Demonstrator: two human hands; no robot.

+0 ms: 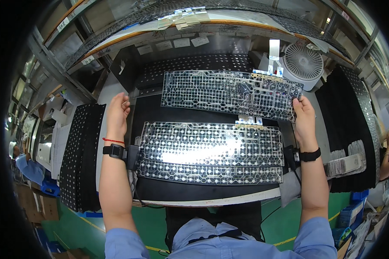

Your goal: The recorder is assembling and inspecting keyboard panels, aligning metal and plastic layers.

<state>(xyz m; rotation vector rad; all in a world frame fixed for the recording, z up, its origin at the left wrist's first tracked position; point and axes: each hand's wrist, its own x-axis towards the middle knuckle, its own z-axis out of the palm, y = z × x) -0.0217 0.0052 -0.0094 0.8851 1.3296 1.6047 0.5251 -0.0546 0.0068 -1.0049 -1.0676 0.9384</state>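
My right hand (304, 115) pinches the right end of a keyboard membrane sheet (212, 90), clear with a dense pattern of dark and light circuit marks. The sheet tilts down toward the right, and a pale ribbon tail (274, 56) stands up from its far edge. A second membrane sheet (194, 144) lies nearer to me on the black work surface (149, 108), with a bright glare across its middle. Left of both sheets, my left hand (118, 113) is raised, holding nothing, its fingers loosely bent. It is apart from the upper sheet's left end.
A white round fan (304, 61) stands at the back right. Black dotted sheets (75, 159) are stacked on the left, more (352, 99) on the right, beside bundled pale strips (348, 162). A shelf (242, 22) crosses the back. Other people are at both sides.
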